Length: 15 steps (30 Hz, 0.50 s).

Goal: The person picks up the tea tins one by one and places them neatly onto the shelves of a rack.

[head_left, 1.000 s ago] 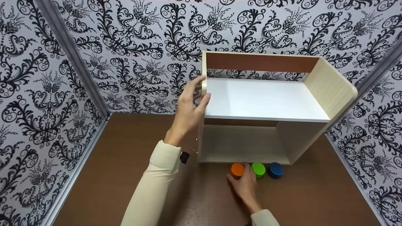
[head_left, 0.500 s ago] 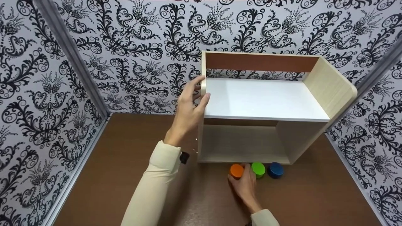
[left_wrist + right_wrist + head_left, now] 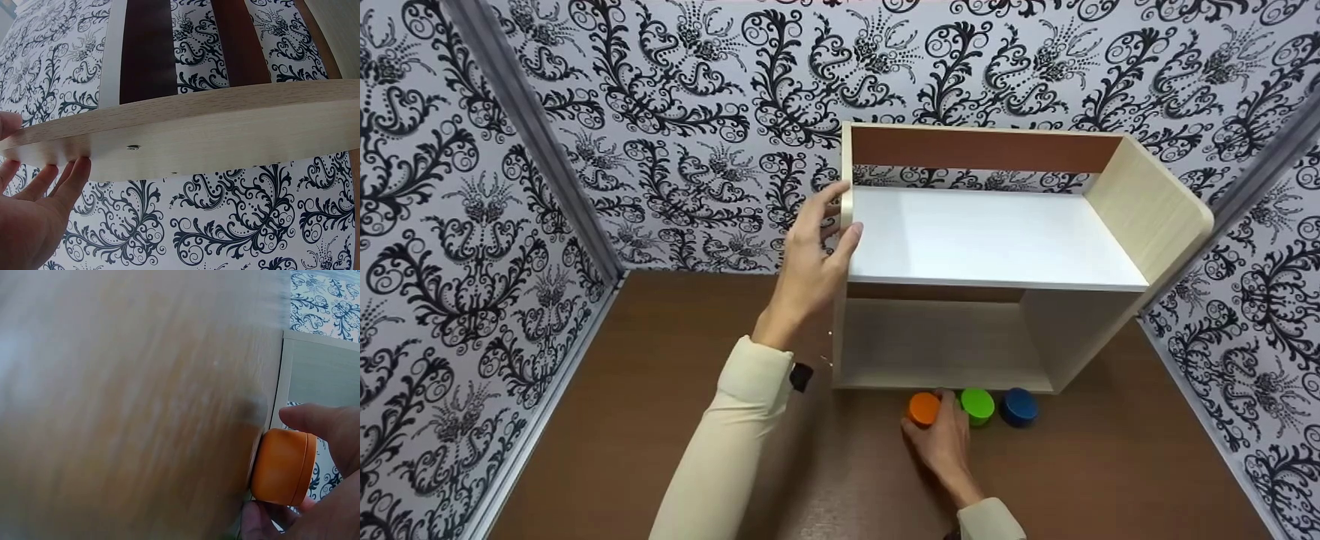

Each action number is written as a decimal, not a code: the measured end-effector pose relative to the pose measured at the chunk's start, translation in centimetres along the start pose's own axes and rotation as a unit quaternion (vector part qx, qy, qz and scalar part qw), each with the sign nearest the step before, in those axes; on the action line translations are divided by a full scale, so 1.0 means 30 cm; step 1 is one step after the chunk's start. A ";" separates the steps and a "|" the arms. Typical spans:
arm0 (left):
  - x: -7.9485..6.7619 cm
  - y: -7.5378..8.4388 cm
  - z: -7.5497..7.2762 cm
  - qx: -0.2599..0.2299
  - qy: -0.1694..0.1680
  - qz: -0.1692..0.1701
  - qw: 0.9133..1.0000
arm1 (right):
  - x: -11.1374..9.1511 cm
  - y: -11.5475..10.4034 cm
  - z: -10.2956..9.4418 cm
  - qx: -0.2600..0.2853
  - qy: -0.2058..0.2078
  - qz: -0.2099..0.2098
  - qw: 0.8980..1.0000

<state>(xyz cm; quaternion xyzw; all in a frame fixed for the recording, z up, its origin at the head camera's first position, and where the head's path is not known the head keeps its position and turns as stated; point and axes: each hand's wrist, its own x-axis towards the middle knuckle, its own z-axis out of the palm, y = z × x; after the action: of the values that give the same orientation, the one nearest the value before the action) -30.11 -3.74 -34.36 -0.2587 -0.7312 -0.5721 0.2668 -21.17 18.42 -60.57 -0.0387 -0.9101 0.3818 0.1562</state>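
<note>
My left hand [image 3: 810, 262] holds the front edge of the left side panel of a small wooden shelf unit [image 3: 990, 240]. In the left wrist view, the fingers [image 3: 76, 183] press flat against the panel's outer face, with the thumb over the other side. By the unit's bottom front edge, my right hand [image 3: 946, 442] pinches a small round orange jar [image 3: 924, 409] standing on the table. The right wrist view shows the orange jar [image 3: 283, 467] between finger and thumb. A green jar [image 3: 977, 406] and a blue jar [image 3: 1019, 407] stand to its right in a row.
The brown table [image 3: 682, 390] extends to the left and front of the unit. Patterned walls [image 3: 697, 112] enclose the back and both sides. The unit has a white middle shelf [image 3: 982, 232] and a wood-toned bottom board [image 3: 937, 345].
The orange jar has shifted very slightly left with my right hand, widening the gap to the green jar a little. My left hand stays on the panel.
</note>
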 end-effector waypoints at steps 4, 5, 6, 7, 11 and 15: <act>0.000 -0.002 -0.002 0.002 0.000 -0.002 1.000 | -0.001 -0.004 0.004 0.001 -0.001 -0.003 1.000; 0.001 -0.002 -0.002 0.002 0.000 -0.002 1.000 | -0.001 -0.004 0.004 0.000 0.000 -0.005 1.000; 0.001 -0.001 -0.002 0.002 0.000 -0.002 1.000 | 0.000 -0.003 0.004 -0.002 0.000 -0.007 1.000; 0.001 -0.001 -0.002 0.002 0.000 -0.002 1.000 | 0.000 -0.003 0.005 -0.004 0.000 -0.010 1.000; 0.001 0.003 -0.004 0.001 -0.001 -0.005 1.000 | 0.002 -0.004 0.006 -0.013 -0.005 -0.010 1.000; 0.002 0.004 -0.005 -0.001 -0.001 -0.006 1.000 | 0.005 -0.006 0.007 -0.018 -0.009 -0.017 1.000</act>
<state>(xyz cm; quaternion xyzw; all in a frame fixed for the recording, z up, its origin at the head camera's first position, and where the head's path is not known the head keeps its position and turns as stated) -30.06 -3.85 -34.20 -0.2556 -0.7322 -0.5742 0.2624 -21.37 18.18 -60.55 -0.0227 -0.9190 0.3626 0.1534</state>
